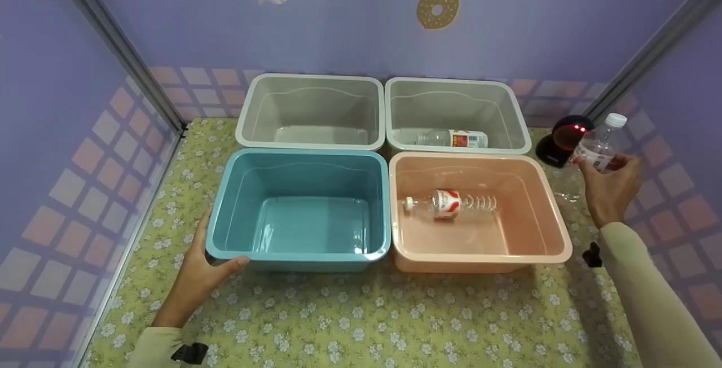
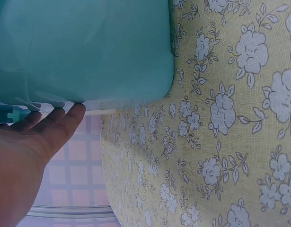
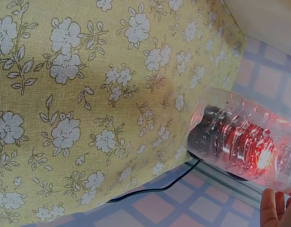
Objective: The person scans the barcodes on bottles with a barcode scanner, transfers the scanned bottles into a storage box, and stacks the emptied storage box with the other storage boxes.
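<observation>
At the right side of the head view my right hand (image 1: 615,190) grips a clear plastic bottle (image 1: 598,145) with a white cap and a red-and-white label. The bottle is upright, slightly tilted, above the table; its ribbed lower part (image 3: 240,142) shows water drops in the right wrist view. My left hand (image 1: 203,269) rests on the front left corner of a blue tub (image 1: 299,256), thumb at the front rim. In the left wrist view, extended fingers (image 2: 65,120) touch the tub's outer side. Inside the peach tub (image 1: 479,258) lies another clear bottle (image 1: 447,203).
Behind stand two grey tubs; the right one (image 1: 457,82) holds a lying bottle (image 1: 465,139), the left one (image 1: 316,147) shows a bare floor. A black device (image 1: 555,150) with red lights and a cable (image 3: 154,189) sits near the right back corner. Purple walls enclose the flowered tabletop (image 1: 361,323).
</observation>
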The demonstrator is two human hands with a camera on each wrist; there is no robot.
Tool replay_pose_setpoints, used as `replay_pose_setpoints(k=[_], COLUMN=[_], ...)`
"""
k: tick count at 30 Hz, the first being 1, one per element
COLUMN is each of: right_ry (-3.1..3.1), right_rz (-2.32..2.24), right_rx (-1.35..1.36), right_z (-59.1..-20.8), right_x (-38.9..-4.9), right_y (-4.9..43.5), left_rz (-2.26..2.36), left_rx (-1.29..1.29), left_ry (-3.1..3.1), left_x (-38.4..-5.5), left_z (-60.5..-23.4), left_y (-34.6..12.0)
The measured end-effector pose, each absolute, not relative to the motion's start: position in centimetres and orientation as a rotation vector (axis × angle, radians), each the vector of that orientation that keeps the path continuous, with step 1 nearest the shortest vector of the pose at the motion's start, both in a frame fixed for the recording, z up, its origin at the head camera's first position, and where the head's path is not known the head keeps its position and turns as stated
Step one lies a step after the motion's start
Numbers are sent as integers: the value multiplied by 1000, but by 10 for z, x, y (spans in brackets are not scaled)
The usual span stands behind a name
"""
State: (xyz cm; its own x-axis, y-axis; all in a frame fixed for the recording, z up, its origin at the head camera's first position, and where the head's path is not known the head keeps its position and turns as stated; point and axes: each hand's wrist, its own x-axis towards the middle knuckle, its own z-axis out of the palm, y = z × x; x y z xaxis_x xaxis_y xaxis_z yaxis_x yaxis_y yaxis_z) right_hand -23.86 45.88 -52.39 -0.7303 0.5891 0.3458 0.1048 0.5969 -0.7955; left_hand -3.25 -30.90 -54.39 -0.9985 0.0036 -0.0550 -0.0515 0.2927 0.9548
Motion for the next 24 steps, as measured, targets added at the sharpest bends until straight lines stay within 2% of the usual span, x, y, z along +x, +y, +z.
replay_pose_setpoints(k=[9, 24], right_ry=[-2214, -2162], right_rz=[1036, 996], right_rx=[-607, -517], right_z=[-520, -508], right_x=[-239, -239], right_y=[454, 454], left_rz=[1881, 1880], left_rx=[-35, -36], left_ry=[2470, 2461], left_x=[-32, -32], left_z=[-545, -544], left_y=[-308, -308])
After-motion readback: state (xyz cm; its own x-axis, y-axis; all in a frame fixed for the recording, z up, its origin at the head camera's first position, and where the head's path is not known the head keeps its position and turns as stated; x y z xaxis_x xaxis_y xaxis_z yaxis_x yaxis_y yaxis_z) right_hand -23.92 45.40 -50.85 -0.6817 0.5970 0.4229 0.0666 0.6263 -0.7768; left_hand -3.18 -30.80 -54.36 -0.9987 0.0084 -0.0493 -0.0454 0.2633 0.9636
